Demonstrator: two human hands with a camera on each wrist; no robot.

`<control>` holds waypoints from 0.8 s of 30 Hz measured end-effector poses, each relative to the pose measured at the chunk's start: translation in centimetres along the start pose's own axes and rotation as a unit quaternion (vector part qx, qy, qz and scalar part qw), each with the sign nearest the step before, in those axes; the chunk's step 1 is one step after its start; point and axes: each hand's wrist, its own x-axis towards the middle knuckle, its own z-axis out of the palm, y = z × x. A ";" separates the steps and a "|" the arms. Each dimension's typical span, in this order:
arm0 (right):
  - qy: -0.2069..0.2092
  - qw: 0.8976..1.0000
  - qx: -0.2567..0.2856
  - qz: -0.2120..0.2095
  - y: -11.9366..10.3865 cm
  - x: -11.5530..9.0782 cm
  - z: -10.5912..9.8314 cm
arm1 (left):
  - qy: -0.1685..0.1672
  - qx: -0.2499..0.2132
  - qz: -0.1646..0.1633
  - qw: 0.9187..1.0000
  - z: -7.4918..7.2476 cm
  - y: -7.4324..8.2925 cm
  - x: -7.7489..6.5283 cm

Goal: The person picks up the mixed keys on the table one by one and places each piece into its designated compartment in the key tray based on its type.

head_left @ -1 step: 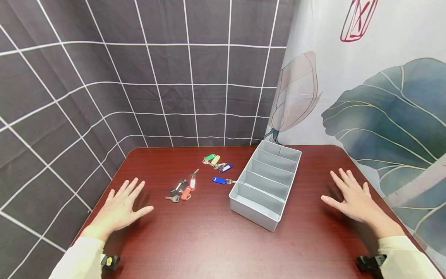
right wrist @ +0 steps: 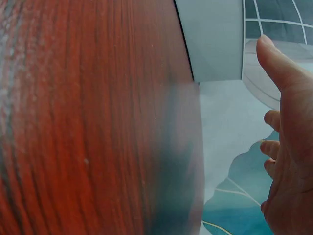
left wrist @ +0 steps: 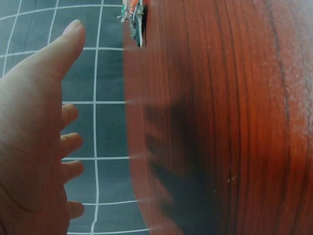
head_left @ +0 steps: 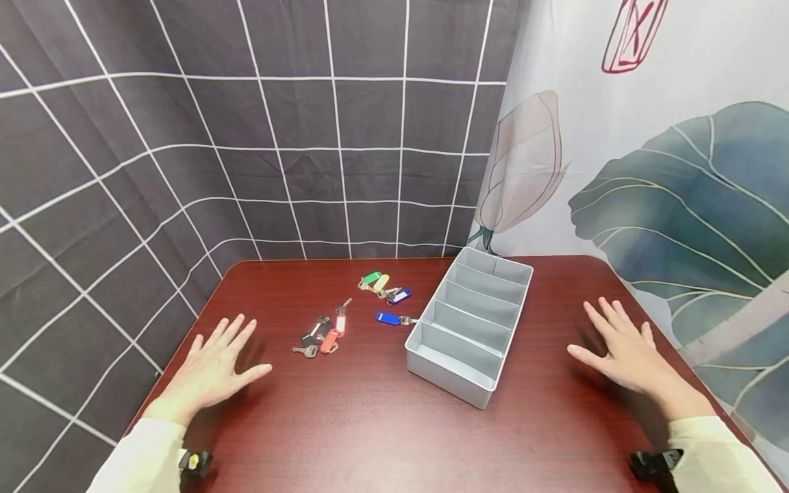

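The left hand hung over the tabletop, fingers spread. Just to its right lay keys with red tags; beyond them, more keys lay with green, yellow and blue tags. A divided grey box stood between these and the right hand, also spread. Any writing on the tags' white labels was too small to read; the red mark on the pale curtain was illegible.

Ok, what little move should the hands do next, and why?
I'd probably move the left hand toward the red key tags: it holds nothing, and the tags lie nearer to it than to the right hand, outside the grey divided box.
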 end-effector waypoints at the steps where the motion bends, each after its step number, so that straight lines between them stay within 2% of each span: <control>1: -0.001 1.000 -0.001 0.000 0.0 0.0 0.0 | -0.001 0.000 0.000 1.000 0.0 0.0 0.0; 13: -0.008 1.000 0.008 0.009 0.0 -0.1 0.1 | -0.010 -0.005 -0.001 1.000 0.4 0.2 -0.1; 24: -0.012 1.000 0.023 0.014 -0.2 -0.1 0.1 | 0.000 -0.005 0.006 1.000 0.5 0.4 0.2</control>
